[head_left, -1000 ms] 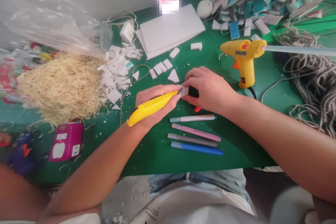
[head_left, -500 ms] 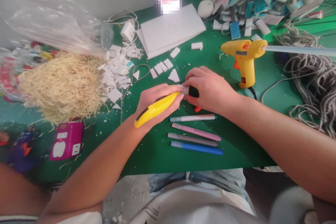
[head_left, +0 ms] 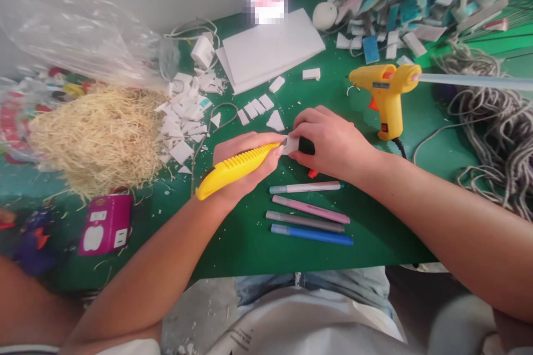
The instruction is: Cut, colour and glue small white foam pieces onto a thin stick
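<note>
My left hand [head_left: 245, 161] is wrapped round a yellow utility knife [head_left: 237, 169], its tip pointing right. The blade end meets a small white foam piece [head_left: 293, 145], which my right hand [head_left: 325, 136] pinches between thumb and fingers. Part of the foam piece is hidden by the fingers. Behind the hands lie several small white foam pieces [head_left: 275, 121] on the green table [head_left: 241, 255]. A small red-orange thing [head_left: 312, 173] shows under my right hand. Nearer me are a white marker [head_left: 307, 187], a pink marker [head_left: 311, 209], a grey marker [head_left: 306, 222] and a blue marker [head_left: 312, 235].
A yellow glue gun [head_left: 387, 94] with a long glue stick stands at the right, beside tangled grey cord [head_left: 495, 122]. White sheets [head_left: 270, 55] lie at the back. To the left are foam scraps [head_left: 183, 116], straw-like shreds [head_left: 100, 133] and a magenta box [head_left: 106, 224].
My left hand has drawn the knife back to the left, and more of the foam piece shows between the hands. My right hand stays nearly in place.
</note>
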